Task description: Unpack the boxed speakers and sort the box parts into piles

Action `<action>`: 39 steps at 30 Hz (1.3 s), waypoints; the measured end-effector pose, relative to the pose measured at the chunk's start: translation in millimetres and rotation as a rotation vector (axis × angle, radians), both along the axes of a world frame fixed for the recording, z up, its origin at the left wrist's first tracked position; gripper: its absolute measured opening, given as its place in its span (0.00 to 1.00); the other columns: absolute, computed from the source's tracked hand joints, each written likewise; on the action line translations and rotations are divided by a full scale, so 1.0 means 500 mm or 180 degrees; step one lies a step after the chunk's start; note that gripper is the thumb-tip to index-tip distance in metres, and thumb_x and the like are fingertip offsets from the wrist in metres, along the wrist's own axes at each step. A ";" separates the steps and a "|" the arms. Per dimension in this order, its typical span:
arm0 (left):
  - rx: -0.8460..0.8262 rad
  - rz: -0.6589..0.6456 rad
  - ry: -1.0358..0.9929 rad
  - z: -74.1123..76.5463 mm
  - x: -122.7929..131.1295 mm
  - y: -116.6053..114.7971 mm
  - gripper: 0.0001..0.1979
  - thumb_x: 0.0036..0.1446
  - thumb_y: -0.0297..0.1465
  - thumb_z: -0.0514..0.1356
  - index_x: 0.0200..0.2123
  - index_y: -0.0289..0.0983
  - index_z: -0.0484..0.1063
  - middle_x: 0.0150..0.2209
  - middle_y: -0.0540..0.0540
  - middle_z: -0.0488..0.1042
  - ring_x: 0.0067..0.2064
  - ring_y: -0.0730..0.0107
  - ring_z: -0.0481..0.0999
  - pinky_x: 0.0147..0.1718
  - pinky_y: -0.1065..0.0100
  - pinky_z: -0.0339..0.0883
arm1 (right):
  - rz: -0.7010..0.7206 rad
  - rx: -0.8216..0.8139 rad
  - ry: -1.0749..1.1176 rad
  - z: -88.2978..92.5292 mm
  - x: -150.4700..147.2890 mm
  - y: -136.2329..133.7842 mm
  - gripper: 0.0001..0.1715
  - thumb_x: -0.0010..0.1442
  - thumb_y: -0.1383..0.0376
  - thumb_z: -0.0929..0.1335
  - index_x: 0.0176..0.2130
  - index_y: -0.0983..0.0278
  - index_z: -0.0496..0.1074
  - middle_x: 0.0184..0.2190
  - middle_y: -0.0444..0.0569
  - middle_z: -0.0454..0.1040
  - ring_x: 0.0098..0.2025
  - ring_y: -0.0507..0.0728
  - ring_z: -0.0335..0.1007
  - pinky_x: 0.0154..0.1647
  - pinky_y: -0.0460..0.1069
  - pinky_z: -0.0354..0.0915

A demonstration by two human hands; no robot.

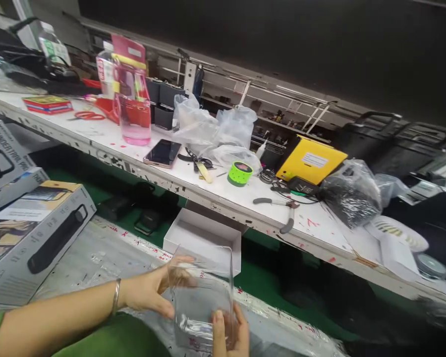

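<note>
My left hand [154, 292] and my right hand [228, 333] together hold a clear plastic box sleeve [204, 292] at the bottom middle. The left hand's fingers reach into its open left side, and a bracelet sits on that wrist. My right hand grips the sleeve's lower right corner from below. An open white cardboard box [204, 238] lies just beyond the sleeve on the green belt [275, 267].
A white shelf [193, 183] above carries a pink clear package [134, 106], a phone [162, 152], plastic bags [208, 126], a green round speaker [240, 173], pliers [282, 208], a yellow box [310, 161] and a dark bag [351, 196]. Grey product boxes [26, 233] stack at left.
</note>
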State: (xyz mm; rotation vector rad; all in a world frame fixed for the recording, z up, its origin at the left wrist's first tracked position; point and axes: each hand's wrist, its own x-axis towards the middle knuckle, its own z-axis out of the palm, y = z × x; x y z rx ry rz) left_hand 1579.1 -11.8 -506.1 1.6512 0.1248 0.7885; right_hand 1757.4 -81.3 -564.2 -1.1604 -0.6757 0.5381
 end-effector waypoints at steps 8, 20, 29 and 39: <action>0.0565 0.3381 0.0892 0.044 0.022 0.176 0.14 0.56 0.34 0.56 0.44 0.38 0.61 0.23 0.57 0.62 0.25 0.74 0.66 0.27 0.71 0.63 | 0.0202 -0.0173 -0.1583 -0.048 0.052 0.185 0.47 0.53 0.42 0.66 0.63 0.60 0.52 0.66 0.64 0.46 0.65 0.73 0.47 0.60 0.69 0.52; 0.0887 0.4429 0.2876 0.033 0.015 0.382 0.31 0.53 0.39 0.62 0.54 0.24 0.62 0.38 0.33 0.75 0.40 0.52 0.77 0.39 0.63 0.67 | -0.0382 -0.0476 -0.2989 -0.127 0.082 0.366 0.32 0.59 0.41 0.59 0.43 0.58 0.77 0.43 0.57 0.76 0.55 0.74 0.58 0.54 0.71 0.47; 0.1686 0.5018 0.2730 -0.020 0.003 0.315 0.28 0.56 0.34 0.59 0.60 0.36 0.59 0.58 0.34 0.59 0.57 0.46 0.61 0.55 0.49 0.57 | -0.0196 -0.0649 -0.3099 -0.078 0.080 0.409 0.34 0.59 0.41 0.57 0.40 0.61 0.77 0.41 0.61 0.74 0.50 0.75 0.57 0.43 0.69 0.55; 0.1568 0.4697 0.2384 -0.130 -0.234 0.004 0.19 0.59 0.34 0.53 0.55 0.43 0.65 0.58 0.40 0.61 0.60 0.54 0.62 0.57 0.52 0.60 | -0.0026 -0.0668 -0.2836 -0.047 0.102 0.504 0.38 0.50 0.37 0.61 0.41 0.62 0.76 0.45 0.68 0.71 0.52 0.83 0.56 0.44 0.77 0.53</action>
